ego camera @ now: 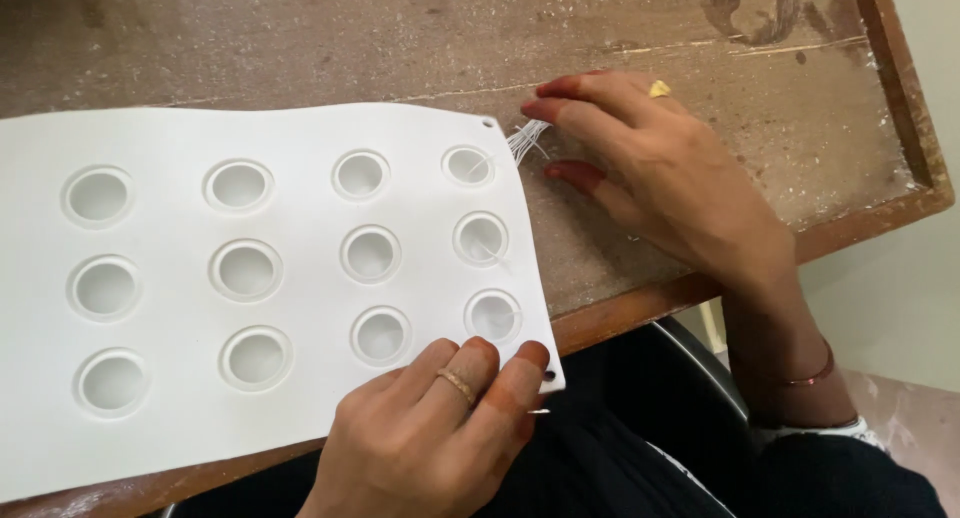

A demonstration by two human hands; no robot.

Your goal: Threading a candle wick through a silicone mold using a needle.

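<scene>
pinching white threads [527,138] beside mould [300,128]

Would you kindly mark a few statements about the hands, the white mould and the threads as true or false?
1. The white mould has twelve round cavities. True.
2. The left hand rests its fingertips on the mould's near corner. True.
3. The right hand lies on top of the mould. False: it is on the wooden table beside the mould's far corner.
4. The right hand's fingers are at a small bunch of white threads. True.
5. The cavities are filled with dark liquid. False: they look pale, with no dark filling.
6. The left hand wears no ring. False: a ring sits on one finger.
</scene>
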